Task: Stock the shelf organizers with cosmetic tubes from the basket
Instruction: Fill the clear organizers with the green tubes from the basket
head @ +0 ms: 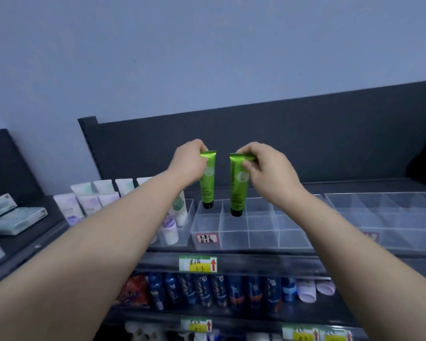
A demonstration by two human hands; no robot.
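Tubes of this sort looked light, soft-walled and glossy, likely to dent or slip if squeezed at the middle, so the flat crimped seam at the top seemed the best place to take hold, leaving the hard black cap free to lead downward. The left hand pinched the left tube at that seam, and the right hand pinched the right tube the same way, fingers curled over the crimp. Both tubes hung upright, caps down, side by side but apart, over neighbouring back compartments of the clear organizer on the top shelf; whether the caps touched its floor could not be told. Both forearms reached forward and up, wrists bent so the knuckles sat above the tubes. White tubes stood just to the left.
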